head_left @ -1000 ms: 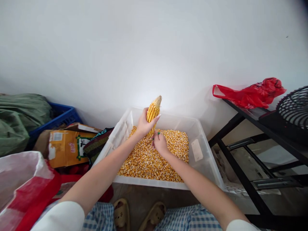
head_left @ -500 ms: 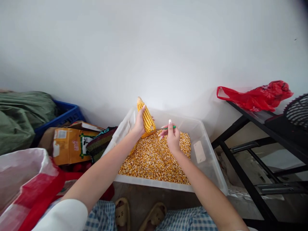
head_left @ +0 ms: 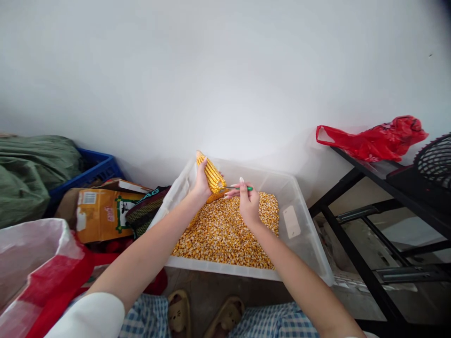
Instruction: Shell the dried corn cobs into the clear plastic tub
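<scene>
My left hand (head_left: 202, 180) is wrapped round a yellow corn cob (head_left: 212, 174), its pale tip tilted up to the left. In my right hand (head_left: 248, 201) is a thin screwdriver-like tool (head_left: 249, 188) with a green handle and a slim metal shaft. The shaft points left and meets the lower end of the cob, where a few kernels look broken away. Both hands are above a translucent plastic bin (head_left: 306, 211) holding a heap of loose corn kernels (head_left: 225, 234). Part of another cob (head_left: 215, 197) shows just beneath the held one.
A white wall (head_left: 225, 70) stands right behind the bin. To the left are a blue crate (head_left: 100, 166), an orange carton (head_left: 102, 213) and a red-and-white bag (head_left: 52, 267). A black metal frame (head_left: 352, 249) with a red plastic bag (head_left: 373, 143) stands right. My slippers (head_left: 179, 314) are below.
The cob has moved slightly left and down, its tip leaning further left. My right hand with the tool has shifted left, so the shaft stays against the cob's lower end.
</scene>
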Motion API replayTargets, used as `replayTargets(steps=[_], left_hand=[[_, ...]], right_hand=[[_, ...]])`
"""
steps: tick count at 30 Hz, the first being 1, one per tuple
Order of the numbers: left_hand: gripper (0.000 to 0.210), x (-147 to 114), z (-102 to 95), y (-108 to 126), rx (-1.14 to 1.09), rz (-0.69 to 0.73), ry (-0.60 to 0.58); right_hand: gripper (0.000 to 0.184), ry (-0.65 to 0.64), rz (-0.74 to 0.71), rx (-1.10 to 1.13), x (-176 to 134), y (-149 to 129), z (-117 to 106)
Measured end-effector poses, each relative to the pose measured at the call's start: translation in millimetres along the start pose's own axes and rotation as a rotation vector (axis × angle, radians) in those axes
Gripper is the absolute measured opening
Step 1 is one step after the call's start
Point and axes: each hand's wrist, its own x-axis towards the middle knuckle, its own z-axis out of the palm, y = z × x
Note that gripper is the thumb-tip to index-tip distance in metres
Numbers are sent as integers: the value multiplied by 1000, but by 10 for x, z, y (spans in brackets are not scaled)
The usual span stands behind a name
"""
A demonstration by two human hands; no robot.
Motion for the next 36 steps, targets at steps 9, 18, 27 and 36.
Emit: replayTargets(steps=[9,18,27,36], left_hand=[[51,-156,182,25,36,216,-8],[54,-117,150,20,65,179,-85],[57,-64,116,-13,75,57,-138],[54,-79,116,-29,137,147,-165]], right_hand=[[43,-28,135,-36,44,158,-45],[41,60,42,18,102,20,-106],[31,-29,-41,68,97,-88,-80],[35,-31,-32,3,78,-60,-85]])
